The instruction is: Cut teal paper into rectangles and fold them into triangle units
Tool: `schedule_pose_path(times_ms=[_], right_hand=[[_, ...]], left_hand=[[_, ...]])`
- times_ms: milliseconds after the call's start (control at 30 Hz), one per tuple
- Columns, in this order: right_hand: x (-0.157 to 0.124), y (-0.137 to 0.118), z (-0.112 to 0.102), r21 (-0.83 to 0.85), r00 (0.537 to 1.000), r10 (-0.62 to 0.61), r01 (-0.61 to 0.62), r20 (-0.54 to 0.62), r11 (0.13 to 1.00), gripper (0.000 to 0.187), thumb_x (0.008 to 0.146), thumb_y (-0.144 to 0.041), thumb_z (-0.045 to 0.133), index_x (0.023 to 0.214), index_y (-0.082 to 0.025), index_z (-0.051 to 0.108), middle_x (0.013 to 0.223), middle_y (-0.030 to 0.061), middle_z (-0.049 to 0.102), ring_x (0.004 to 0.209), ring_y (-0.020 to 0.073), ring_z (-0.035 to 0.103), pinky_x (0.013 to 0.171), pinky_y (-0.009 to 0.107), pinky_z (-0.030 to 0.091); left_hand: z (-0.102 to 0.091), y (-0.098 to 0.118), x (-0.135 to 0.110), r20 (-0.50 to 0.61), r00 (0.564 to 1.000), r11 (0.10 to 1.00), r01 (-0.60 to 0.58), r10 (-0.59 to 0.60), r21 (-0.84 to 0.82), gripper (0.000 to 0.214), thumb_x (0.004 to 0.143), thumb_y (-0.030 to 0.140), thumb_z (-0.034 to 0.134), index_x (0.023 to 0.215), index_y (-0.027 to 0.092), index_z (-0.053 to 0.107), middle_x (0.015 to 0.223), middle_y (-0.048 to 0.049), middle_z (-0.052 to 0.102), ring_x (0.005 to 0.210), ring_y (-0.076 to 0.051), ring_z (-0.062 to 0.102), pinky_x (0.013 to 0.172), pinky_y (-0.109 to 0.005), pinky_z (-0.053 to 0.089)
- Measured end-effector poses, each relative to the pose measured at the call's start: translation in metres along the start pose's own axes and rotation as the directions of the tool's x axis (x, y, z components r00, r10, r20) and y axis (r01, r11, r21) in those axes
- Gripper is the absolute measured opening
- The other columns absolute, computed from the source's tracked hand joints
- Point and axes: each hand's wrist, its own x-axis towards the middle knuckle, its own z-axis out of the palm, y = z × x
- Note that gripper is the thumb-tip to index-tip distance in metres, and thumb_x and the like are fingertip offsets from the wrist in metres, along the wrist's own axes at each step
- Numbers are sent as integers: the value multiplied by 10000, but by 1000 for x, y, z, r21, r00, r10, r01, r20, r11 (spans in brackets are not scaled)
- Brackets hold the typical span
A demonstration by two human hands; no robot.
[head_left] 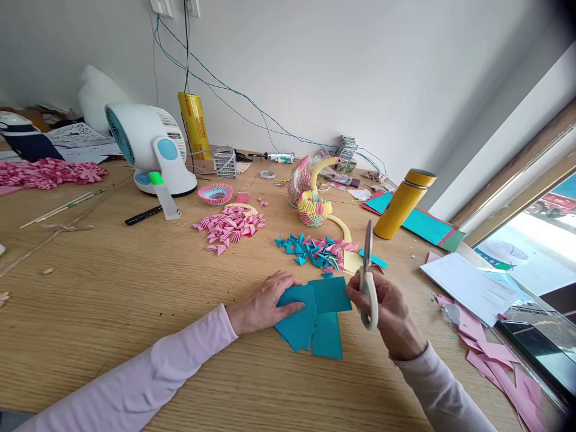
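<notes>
Several teal paper rectangles (297,318) lie overlapping near the front middle of the table. My left hand (270,300) grips them at their left side, thumb on top and fingers behind. With my right hand (389,306) I hold scissors (369,288) with white handles, their blades pointing up and looking closed. The fingertips of that same hand pinch the right edge of one teal paper piece (332,294), whose left part touches the stack. Just beyond lie small folded teal and pink paper triangles (315,251).
Behind stand a folded-paper swan (312,207), a pink pile of folded pieces (231,225) and a paper bowl (215,193). A yellow bottle (402,207) stands right of them, a white fan (150,144) at back left. Pink paper strips (504,366) and a phone (544,348) line the right edge.
</notes>
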Motion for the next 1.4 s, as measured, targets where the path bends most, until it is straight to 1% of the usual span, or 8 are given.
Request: schedule_pose_path(times_ms=[233, 367, 500, 800, 867, 1033, 1233, 1400], right_hand=[[4, -4, -1, 49, 998, -46, 43, 51, 998, 210, 696, -307, 749, 774, -190, 594, 641, -28, 567, 542, 91, 459, 466, 202, 368], [5, -7, 7, 52, 994, -109, 108, 29, 993, 191, 699, -284, 750, 766, -195, 594, 646, -30, 565, 551, 96, 474, 487, 208, 399], [6, -7, 10, 32, 987, -157, 158, -27, 987, 191, 696, -284, 755, 782, -196, 608, 707, -3, 604, 626, 127, 538, 547, 229, 452], [2, -2, 13, -26, 971, -236, 236, -35, 972, 139, 727, -255, 736, 809, -219, 630, 768, 4, 650, 662, 136, 575, 564, 226, 461], [0, -3, 15, -3, 974, -225, 225, -13, 974, 145, 728, -253, 736, 820, -223, 628, 781, 9, 655, 668, 140, 573, 563, 228, 462], [-2, -9, 23, 93, 984, -176, 176, -7, 980, 172, 704, -269, 748, 787, -210, 608, 741, 2, 606, 618, 129, 528, 538, 236, 445], [-1, -14, 33, 213, 994, -89, 100, -62, 972, 216, 665, -299, 767, 789, -201, 619, 686, -22, 576, 575, 114, 497, 521, 239, 423], [-2, -10, 35, 301, 1000, -11, 17, -21, 953, 267, 635, -293, 802, 809, -199, 622, 688, -16, 616, 578, 113, 520, 509, 229, 418]], left_hand=[[-2, 13, 4, -160, 986, 996, -61, 51, -59, 526, 813, 387, 642, 1277, 210, 469, 1284, -108, 535, 1205, -237, 476, 1027, -392, 369], [4, 17, 13, -279, 952, 987, -150, 128, -60, 287, 840, 323, 626, 1106, 224, 583, 1083, -48, 653, 1050, -195, 572, 953, -340, 404], [8, 16, 22, -423, 898, 985, -161, 122, -57, 80, 831, 256, 640, 877, 191, 637, 895, -31, 680, 920, -182, 611, 874, -320, 423], [2, 13, 20, -478, 872, 947, -234, 105, -219, 62, 840, 220, 620, 812, 169, 641, 848, -50, 668, 867, -174, 626, 818, -301, 474], [0, 13, 17, -466, 882, 929, -221, 61, -296, 68, 840, 227, 621, 821, 165, 639, 843, -43, 667, 855, -165, 627, 809, -285, 480], [-5, 18, 13, -348, 926, 860, -54, -148, -508, 144, 805, 292, 657, 829, 150, 647, 819, -28, 655, 786, -145, 608, 735, -247, 486], [-4, 29, 12, -3, 962, 562, 157, -273, -812, 290, 695, 299, 756, 904, 121, 660, 851, -47, 688, 704, -141, 605, 608, -237, 485], [-5, 27, 12, 5, 932, 417, 166, -362, -894, 257, 652, 283, 792, 760, 117, 628, 704, -5, 659, 598, -103, 567, 555, -218, 464]])
